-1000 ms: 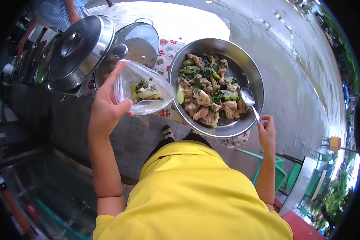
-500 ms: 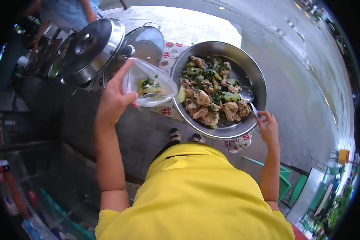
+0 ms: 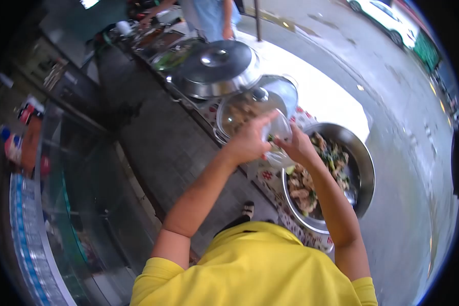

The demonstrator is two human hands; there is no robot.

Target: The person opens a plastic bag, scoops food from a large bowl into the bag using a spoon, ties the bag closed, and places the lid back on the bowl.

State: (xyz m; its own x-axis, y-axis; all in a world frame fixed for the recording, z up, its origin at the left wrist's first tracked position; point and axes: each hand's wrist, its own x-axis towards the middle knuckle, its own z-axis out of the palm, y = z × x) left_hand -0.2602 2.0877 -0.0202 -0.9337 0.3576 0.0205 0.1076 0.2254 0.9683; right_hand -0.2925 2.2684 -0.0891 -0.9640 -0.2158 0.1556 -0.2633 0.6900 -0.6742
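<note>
A clear plastic bag (image 3: 279, 159) with some green and pale food in it hangs between my two hands. My left hand (image 3: 249, 138) grips the bag from its left side, thumb low and fingers stretched along its top. On the other side, my right hand (image 3: 299, 147) holds the bag's edge; its fingertips are partly hidden. Below my right forearm, a wide metal basin (image 3: 368, 196) contains chunks of cooked chicken (image 3: 302, 189) with green vegetables. A spoon (image 3: 350, 197) lies inside the basin, apart from my hands.
Just beyond the bag stands a pot with a glass lid (image 3: 239, 109), and behind it a large pot under a metal lid (image 3: 219, 64). Another person in blue (image 3: 209, 20) is at the table's far end. A glass case (image 3: 97, 214) lies left; a white car (image 3: 385, 20) is on the road.
My right hand has let go of the spoon and moved left to the bag. The view has turned, so the basin now appears lower and farther right.
</note>
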